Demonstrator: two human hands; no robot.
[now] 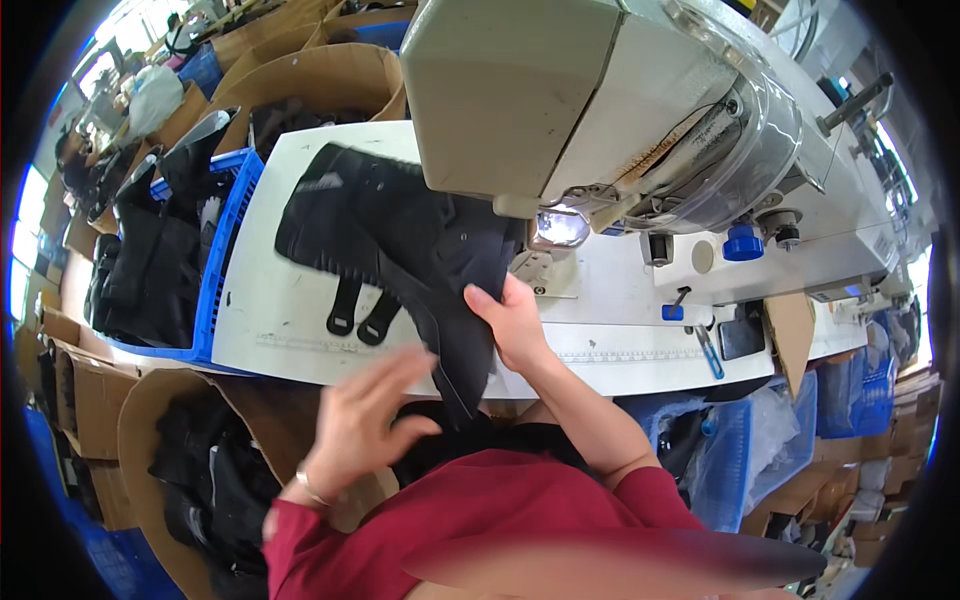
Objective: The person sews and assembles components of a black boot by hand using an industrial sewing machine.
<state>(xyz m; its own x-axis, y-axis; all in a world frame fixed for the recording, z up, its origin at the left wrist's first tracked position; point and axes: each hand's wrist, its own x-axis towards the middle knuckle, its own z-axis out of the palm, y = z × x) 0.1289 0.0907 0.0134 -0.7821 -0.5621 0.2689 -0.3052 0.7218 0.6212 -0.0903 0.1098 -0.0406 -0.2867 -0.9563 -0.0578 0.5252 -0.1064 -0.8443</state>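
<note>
A black boot-shaped piece of sewn material (400, 225) lies across the white sewing table, its pointed end hanging over the front edge toward my lap. Two short black straps with light-coloured ends (360, 315) stick out from under it. My right hand (512, 322) grips the piece's right edge, with the thumb on top, just in front of the sewing machine's needle area (555, 235). Off the table's front edge, my left hand (375, 412) is slightly blurred, with fingers stretched and thumb apart. It holds nothing and is close to the piece's lower end.
The sewing machine head (520, 90) overhangs the table. A blue crate (232, 230) of black pieces stands left, a cardboard box (150, 430) of more below it. Blue-handled snips (710, 350) and a dark phone-like slab (742, 338) lie right, above a blue bin (725, 460).
</note>
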